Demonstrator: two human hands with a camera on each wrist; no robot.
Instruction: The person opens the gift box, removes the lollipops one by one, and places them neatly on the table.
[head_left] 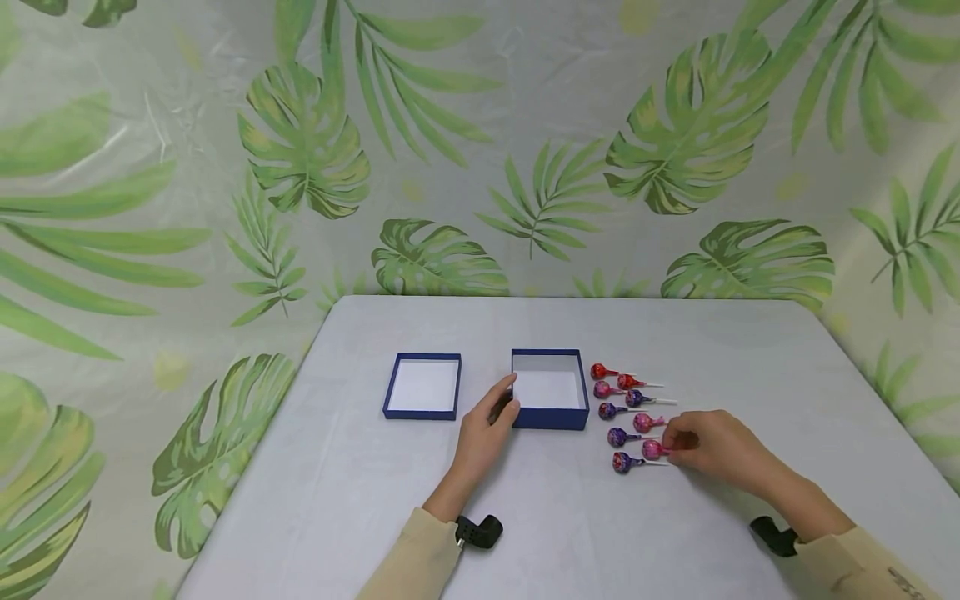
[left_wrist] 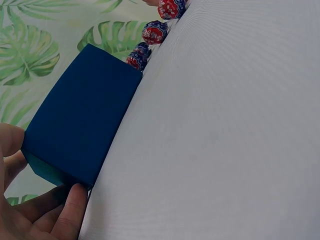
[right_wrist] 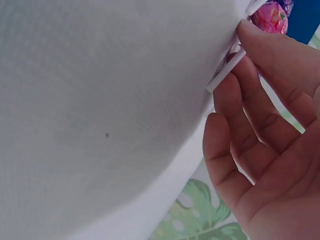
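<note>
An open blue box (head_left: 551, 419) with a white inside stands mid-table. My left hand (head_left: 482, 433) holds it at its left wall; the left wrist view shows fingers (left_wrist: 72, 212) low at the corner and another digit higher up. To the right of the box, my right hand (head_left: 716, 450) pinches the stick end of a pink-wrapped lollipop (head_left: 654, 450). In the right wrist view a white stick (right_wrist: 226, 70) shows by the fingertips. Several other lollipops lie beside the box, among them a purple one (head_left: 622, 462), a red one (head_left: 600, 372) and another pink one (head_left: 643, 422).
Left of the box lies a shallow blue-rimmed lid (head_left: 422, 414), white side up. The table (head_left: 300, 500) has a white cover. Behind it hangs a leaf-patterned sheet (head_left: 555, 100). A black device (head_left: 480, 532) is strapped to each wrist.
</note>
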